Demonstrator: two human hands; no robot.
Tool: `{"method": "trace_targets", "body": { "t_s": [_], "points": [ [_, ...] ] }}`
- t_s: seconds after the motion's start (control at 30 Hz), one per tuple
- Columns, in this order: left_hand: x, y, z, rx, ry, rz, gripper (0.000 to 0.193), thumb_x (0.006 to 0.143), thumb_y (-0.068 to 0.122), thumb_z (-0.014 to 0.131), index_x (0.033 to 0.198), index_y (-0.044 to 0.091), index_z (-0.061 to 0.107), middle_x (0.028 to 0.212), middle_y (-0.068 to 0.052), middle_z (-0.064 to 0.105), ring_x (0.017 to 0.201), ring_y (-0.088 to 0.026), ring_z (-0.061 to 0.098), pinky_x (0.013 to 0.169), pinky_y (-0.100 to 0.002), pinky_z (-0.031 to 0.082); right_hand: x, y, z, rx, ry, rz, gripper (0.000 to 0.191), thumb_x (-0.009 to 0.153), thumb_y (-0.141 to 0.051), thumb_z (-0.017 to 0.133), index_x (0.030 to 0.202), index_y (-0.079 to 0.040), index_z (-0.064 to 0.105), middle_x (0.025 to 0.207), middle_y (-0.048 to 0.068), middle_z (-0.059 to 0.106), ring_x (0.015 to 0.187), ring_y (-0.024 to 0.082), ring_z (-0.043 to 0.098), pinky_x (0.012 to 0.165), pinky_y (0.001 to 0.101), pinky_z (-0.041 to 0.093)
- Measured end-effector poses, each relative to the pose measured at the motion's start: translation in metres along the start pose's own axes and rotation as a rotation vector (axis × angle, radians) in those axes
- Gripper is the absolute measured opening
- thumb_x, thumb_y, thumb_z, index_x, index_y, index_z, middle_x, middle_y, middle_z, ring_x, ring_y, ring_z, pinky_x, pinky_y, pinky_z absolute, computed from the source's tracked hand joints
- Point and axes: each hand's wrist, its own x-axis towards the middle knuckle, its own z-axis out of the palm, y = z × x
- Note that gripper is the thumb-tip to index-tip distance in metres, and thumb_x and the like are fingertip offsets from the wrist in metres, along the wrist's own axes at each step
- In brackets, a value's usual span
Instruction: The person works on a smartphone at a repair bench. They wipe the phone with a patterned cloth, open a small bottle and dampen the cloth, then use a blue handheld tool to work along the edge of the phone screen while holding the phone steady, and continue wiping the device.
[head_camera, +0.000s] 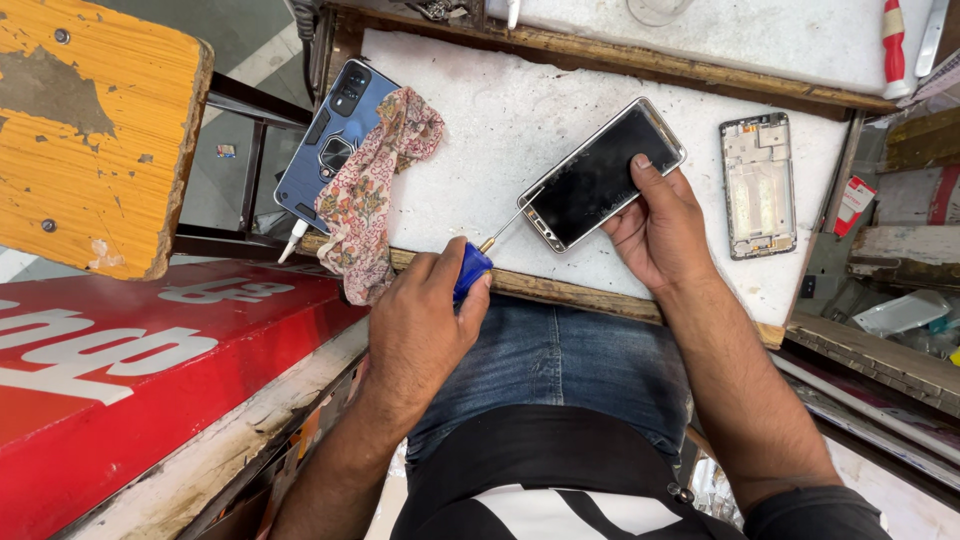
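Both hands are working over the white counter (470, 150) near its front edge. Left hand (420, 315) is curling its fingers around the blue handle of a screwdriver (478, 262), wrist bent and forearm rising from below, and is angling the thin shaft up to the lower corner of a smartphone (600, 175). Right hand (655, 225) is lying palm down with fingers spread loosely, fingertips pressing on the dark screen, forearm stretching back toward the body. That smartphone is lying tilted at the counter's middle. A floral cloth (372, 190) is draping over a blue phone case (325, 150) at the left edge; a bare phone frame (758, 185) is lying near the right edge.
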Motion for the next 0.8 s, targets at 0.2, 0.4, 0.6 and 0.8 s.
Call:
{"method": "trace_targets", "body": {
  "t_s": [0.2,0.4,0.6,0.8],
  "points": [
    [-0.0009,0.0002,-0.0009,-0.001,0.012,-0.019,0.049,0.092,0.033,0.075,0.128,0.001,0.066,0.093,-0.016,0.07,0.081,-0.033,0.073,0.069,-0.045,0.06,0.0,-0.0009,0.0012,-0.009,0.002,-0.005,0.029,0.112,-0.015,0.049,0.133,0.005,0.047,0.121,0.022,0.068,0.106,0.029,0.075,0.092,0.0426,0.066],
    [-0.0014,-0.0009,-0.0011,0.007,0.038,-0.01,0.048,0.091,0.032,0.075,0.126,0.001,0.067,0.092,-0.016,0.07,0.08,-0.033,0.073,0.07,-0.045,0.059,0.0006,-0.0005,0.0021,-0.017,-0.01,-0.011,0.029,0.112,-0.016,0.049,0.134,0.004,0.047,0.121,0.022,0.067,0.104,0.028,0.075,0.092,0.0429,0.067],
    [-0.0007,-0.0002,-0.002,-0.002,0.042,0.01,0.047,0.092,0.032,0.075,0.127,0.001,0.067,0.09,-0.015,0.069,0.08,-0.033,0.073,0.07,-0.045,0.06,0.0021,0.0002,0.0004,0.002,0.004,0.0,0.029,0.113,-0.015,0.05,0.136,0.002,0.047,0.121,0.021,0.068,0.104,0.027,0.075,0.09,0.0404,0.066],
    [0.0022,0.0015,-0.004,0.016,0.025,-0.001,0.049,0.091,0.032,0.075,0.127,0.0,0.067,0.092,-0.016,0.069,0.08,-0.033,0.073,0.069,-0.044,0.06,0.0029,0.0019,-0.0015,-0.009,0.003,0.001,0.028,0.111,-0.016,0.051,0.132,0.002,0.049,0.119,0.019,0.069,0.103,0.026,0.075,0.09,0.0403,0.067]
  ]
}}
